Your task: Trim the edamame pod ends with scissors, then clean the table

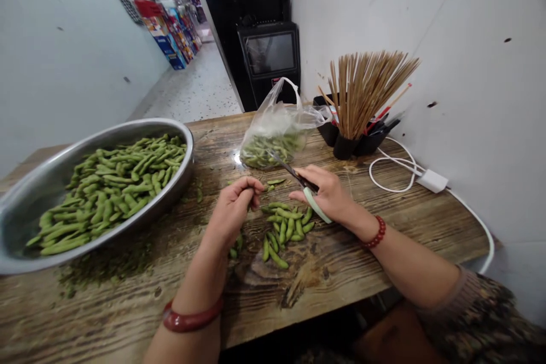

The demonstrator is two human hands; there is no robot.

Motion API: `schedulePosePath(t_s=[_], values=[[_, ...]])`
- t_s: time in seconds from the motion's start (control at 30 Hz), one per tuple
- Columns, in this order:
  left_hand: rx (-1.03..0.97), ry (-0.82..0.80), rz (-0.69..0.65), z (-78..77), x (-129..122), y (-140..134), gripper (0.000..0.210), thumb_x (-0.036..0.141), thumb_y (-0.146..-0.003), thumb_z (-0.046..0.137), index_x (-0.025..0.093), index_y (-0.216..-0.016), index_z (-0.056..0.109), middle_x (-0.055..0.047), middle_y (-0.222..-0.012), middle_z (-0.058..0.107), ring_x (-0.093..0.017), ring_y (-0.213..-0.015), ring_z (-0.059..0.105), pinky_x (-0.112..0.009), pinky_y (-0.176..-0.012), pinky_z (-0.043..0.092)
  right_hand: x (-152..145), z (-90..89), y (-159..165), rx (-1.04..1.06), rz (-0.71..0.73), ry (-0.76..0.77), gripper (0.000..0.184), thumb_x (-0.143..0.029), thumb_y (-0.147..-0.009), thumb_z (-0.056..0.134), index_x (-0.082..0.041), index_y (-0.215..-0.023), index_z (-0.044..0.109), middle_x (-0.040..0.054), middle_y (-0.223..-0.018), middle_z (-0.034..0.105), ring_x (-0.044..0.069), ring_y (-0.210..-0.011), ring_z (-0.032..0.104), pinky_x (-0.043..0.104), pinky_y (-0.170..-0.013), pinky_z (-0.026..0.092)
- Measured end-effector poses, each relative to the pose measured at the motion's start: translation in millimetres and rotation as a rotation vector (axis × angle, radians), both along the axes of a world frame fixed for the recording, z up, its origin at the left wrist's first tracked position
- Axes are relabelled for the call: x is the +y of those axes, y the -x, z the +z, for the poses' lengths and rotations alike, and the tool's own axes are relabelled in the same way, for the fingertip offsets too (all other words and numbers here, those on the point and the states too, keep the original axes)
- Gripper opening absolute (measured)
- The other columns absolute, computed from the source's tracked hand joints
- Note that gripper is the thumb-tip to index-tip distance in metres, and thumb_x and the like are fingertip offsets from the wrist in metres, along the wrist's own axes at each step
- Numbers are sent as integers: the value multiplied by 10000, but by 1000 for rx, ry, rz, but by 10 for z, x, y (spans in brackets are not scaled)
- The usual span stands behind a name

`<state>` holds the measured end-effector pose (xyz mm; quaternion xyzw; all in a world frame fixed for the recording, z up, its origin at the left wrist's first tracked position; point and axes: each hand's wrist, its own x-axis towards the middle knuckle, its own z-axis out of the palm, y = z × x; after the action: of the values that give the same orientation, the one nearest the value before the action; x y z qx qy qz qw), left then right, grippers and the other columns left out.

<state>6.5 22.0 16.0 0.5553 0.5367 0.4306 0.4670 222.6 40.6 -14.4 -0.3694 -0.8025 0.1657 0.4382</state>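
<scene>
The small pile of green pods (284, 226) lies on the tabletop (350, 261), between both hands and a bit nearer the person. Its pods point many ways. The right hand (327, 190), beside the pile, grips scissors (317, 206), blades pointing past its far side. The left hand (234, 207), about as near, has curled fingers; I cannot tell if they pinch anything. More pods (239, 242), left of the pile, are partly hidden; the blade tips look blurry.

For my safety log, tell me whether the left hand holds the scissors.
No, the scissors are in the right hand, apart from the left hand.
</scene>
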Motion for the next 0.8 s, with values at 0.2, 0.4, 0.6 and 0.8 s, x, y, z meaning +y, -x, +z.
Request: schedulePosePath(t_s=[0.2,0.4,0.6,0.8], values=[[536,-261,-163,-231,57,-35,155,243,-788,570,203,-846,708,-40,-770,600,-197,-770,549,-313,-726,410,-26,-7,14,-4,54,47,406,-331,-813,694,-173,-1173,593,55,-908,610,173,-815,580,281,-727,464],[769,-347,-358,-309,42,-82,165,194,-800,575,221,-889,710,-68,-903,594,-222,-880,546,-326,-752,406,-40,-38,47,-48,93,78,419,-318,-805,700,-172,-1182,589,73,-952,627,188,-848,590,302,-749,480],[691,-288,-253,-283,45,-52,46,164,-758,597,197,-774,625,-33,-797,596,-192,-767,534,-304,-692,379,-38,-66,49,-40,83,76,425,-318,-799,705,-176,-1182,588,69,-949,629,177,-820,584,295,-732,477],[66,-92,-2,-158,47,-51,220,268,-725,682,167,-920,682,-34,-799,657,-150,-705,545,-249,-640,403,-41,-5,38,-2,56,88,429,-312,-790,717,-183,-1180,591,45,-891,597,165,-775,556,282,-695,456]])
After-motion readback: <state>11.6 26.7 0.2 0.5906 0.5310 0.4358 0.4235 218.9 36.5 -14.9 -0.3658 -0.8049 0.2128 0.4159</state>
